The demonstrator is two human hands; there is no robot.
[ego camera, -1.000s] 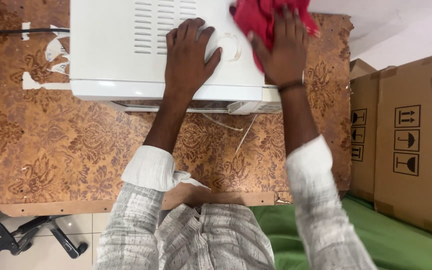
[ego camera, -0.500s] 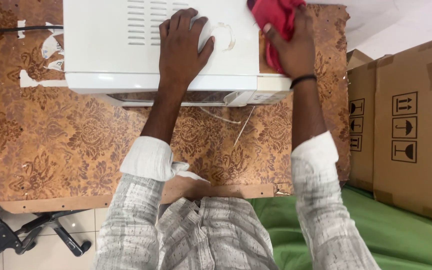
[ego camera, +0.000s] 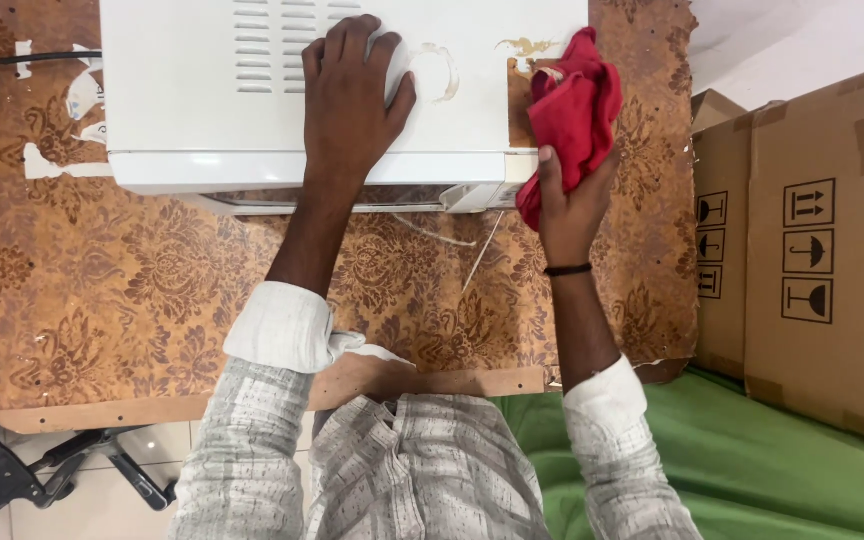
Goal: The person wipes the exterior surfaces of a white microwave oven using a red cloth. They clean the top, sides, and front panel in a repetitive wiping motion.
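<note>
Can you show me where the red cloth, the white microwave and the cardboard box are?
red cloth (ego camera: 574, 110), head view, middle of the bunched fabric.
white microwave (ego camera: 192, 120), head view, bare top panel.
cardboard box (ego camera: 832, 200), head view, its side.

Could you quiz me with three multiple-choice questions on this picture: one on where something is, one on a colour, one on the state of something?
1. Where does the left hand rest?
A. flat on top of the white box-shaped appliance
B. on the brown cardboard box
C. on the green cloth

2. What colour is the crumpled rag in the right hand?
A. blue
B. red
C. yellow

3. How is the appliance's top?
A. spotless
B. covered by a lid
C. marked with brownish ring stains

Answers: 1 A, the palm lies on the white top beside the vent slots. 2 B, the bunched cloth is red. 3 C, rings and splashes show near the rag.
</note>
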